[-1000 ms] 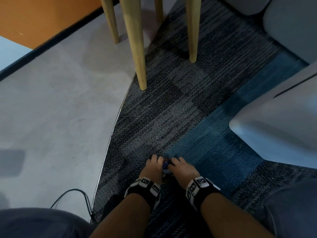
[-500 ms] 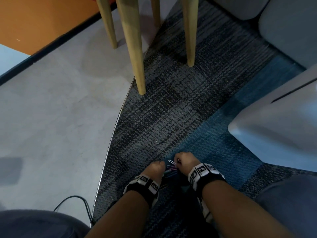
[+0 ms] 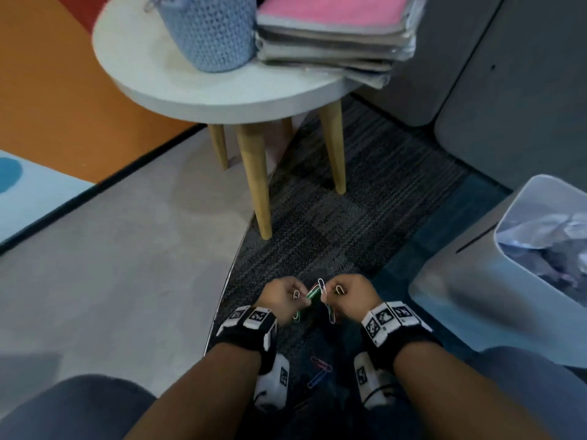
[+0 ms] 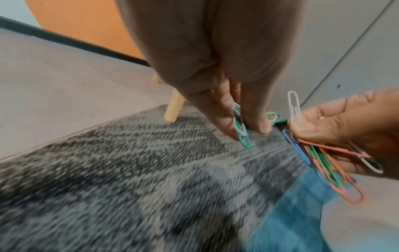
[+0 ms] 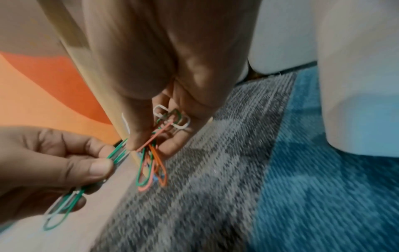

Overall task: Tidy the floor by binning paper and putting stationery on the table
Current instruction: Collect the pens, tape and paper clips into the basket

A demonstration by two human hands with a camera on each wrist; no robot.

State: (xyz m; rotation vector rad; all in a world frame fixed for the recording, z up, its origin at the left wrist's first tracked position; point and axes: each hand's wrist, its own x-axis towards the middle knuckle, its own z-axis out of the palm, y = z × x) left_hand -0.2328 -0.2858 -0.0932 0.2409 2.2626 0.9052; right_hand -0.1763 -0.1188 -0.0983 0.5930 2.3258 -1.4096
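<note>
Both hands [image 3: 317,296] pinch paper clips [image 4: 323,163] above the carpet [image 3: 333,223].

Bare carpet [image 3: 320,217] lies open ahead of both hands as far as the table legs [image 3: 257,185], with gaps between the legs. The round table [image 3: 178,87] carries a crocheted basket [image 3: 209,33] and a stack of folders [image 3: 330,36] at its back; its front-left part is bare. The bin [image 3: 460,281] closes off the right side. A few paper clips [image 3: 319,371] lie between the wrists.
</note>
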